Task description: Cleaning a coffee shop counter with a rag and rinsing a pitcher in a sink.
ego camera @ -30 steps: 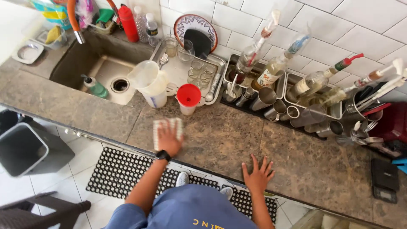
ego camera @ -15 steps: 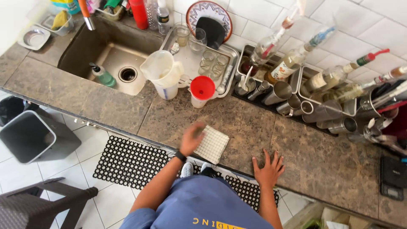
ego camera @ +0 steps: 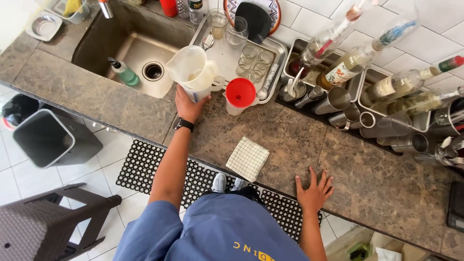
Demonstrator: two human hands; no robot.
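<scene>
The left hand [ego camera: 187, 107] has left the cloth [ego camera: 248, 158] at the counter's front edge and now grips the jug [ego camera: 192, 72]; the right hand [ego camera: 315, 190] rests open, flat.

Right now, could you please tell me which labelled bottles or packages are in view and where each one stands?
Labelled bottle: tilted in the rack behind the counter, pale liquid, white label with red marks.
Clear bottle: tilted to its right, with a pale label.
Soap bottle: lying in the sink, green with a black pump.
Red bottle: behind the sink, mostly cut off.
No screens or signs visible.
</scene>
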